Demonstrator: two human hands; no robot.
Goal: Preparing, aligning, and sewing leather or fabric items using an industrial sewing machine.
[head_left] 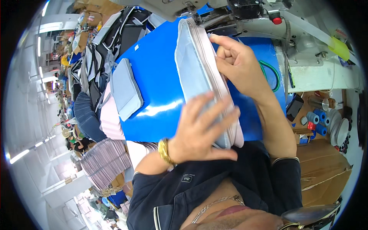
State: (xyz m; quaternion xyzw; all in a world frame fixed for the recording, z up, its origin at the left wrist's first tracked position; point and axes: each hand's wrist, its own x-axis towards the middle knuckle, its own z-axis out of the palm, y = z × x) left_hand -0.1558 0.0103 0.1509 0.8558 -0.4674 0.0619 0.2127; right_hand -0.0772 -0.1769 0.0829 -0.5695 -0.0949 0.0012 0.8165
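Observation:
A long sewn fabric piece [193, 57], pale grey on its left side and light pink along its right edge, lies on a shiny blue work surface [161, 88]. Its far end reaches the needle area of a sewing machine [165, 7]. Over the near half of the piece, my left hand [201, 132] rests with its fingers spread, slightly blurred by motion. My right hand [239, 63] has curled fingers at the pink edge, with thumb and forefinger gripping it close to the machine.
A grey zippered pouch [126, 90] lies to the left on the blue surface. Stacked fabric pieces [107, 163] and dark cloth [88, 115] stand farther left. Green-handled scissors [276, 78] lie right of my right hand. Blue thread spools [320, 117] and a brown cardboard sheet [322, 168] are at the right.

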